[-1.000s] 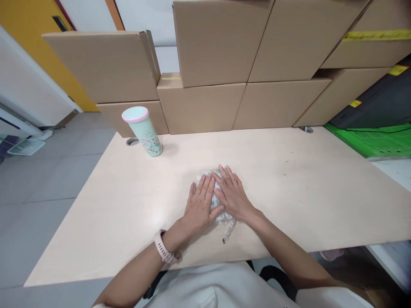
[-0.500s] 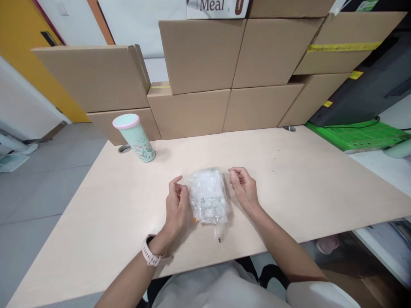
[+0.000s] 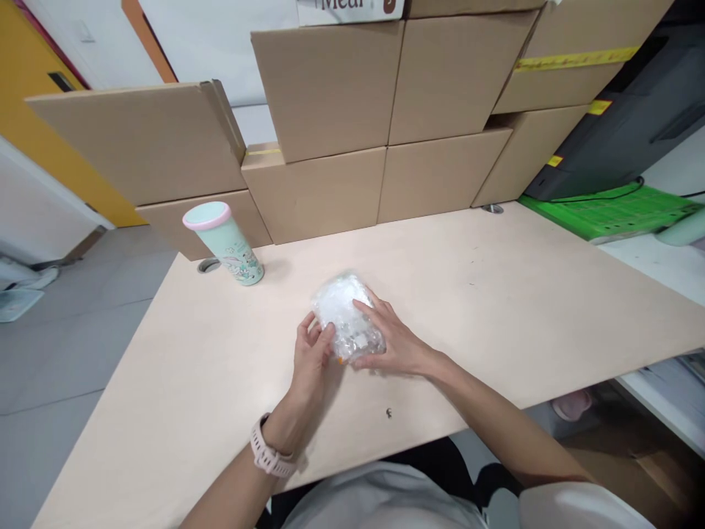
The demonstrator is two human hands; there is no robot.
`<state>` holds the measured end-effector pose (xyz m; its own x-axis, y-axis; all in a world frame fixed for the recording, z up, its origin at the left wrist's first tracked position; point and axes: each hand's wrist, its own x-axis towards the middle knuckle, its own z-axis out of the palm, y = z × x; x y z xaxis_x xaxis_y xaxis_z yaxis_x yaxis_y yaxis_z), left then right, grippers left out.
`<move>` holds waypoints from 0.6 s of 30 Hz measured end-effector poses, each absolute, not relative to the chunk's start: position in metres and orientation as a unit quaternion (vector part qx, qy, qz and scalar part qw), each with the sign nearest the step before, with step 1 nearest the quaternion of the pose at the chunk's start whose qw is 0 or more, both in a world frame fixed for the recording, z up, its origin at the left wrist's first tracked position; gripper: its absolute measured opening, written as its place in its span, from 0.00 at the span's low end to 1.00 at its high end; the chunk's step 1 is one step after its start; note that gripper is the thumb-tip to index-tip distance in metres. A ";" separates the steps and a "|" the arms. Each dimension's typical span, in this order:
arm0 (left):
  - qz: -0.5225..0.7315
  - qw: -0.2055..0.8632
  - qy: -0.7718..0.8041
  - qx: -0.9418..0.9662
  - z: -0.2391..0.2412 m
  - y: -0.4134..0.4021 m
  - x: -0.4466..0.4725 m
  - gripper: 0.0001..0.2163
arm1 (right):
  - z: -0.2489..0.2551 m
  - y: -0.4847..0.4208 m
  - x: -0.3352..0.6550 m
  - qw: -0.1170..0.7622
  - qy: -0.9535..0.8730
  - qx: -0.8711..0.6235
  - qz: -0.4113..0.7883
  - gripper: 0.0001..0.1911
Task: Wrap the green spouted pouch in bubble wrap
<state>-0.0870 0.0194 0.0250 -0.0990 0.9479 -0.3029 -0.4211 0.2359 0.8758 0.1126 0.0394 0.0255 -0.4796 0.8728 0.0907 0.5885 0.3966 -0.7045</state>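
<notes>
A small bundle wrapped in clear bubble wrap (image 3: 342, 311) sits on the pale wooden table (image 3: 496, 308), tilted up off the surface at its far end. My left hand (image 3: 311, 358) grips its near left corner with curled fingers. My right hand (image 3: 388, 340) holds its right side, fingers laid over the wrap and the thumb below. A pink watch is on my left wrist. A tiny dark speck (image 3: 388, 413) lies on the table near the front edge.
A mint-green cup with a pink rim (image 3: 223, 242) stands at the back left beside a cable hole (image 3: 208, 265). Stacked cardboard boxes (image 3: 330, 125) wall the table's far side. A green mat (image 3: 611, 214) and a dark device lie at the right.
Both hands first lay flat on the bundle, then lifted off to its sides. Now they have closed on it and tilted it up and leftward. The camera view shifted.
</notes>
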 end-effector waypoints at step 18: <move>0.579 0.660 0.383 0.288 0.037 0.023 -0.092 0.23 | 0.016 0.039 0.112 0.437 -0.764 -0.407 0.244 0.08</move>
<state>-0.0918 0.0228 0.0370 0.0365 0.9845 -0.1715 -0.5439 0.1635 0.8231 0.1116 0.0395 0.0161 -0.2870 0.8350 0.4694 0.4092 0.5500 -0.7281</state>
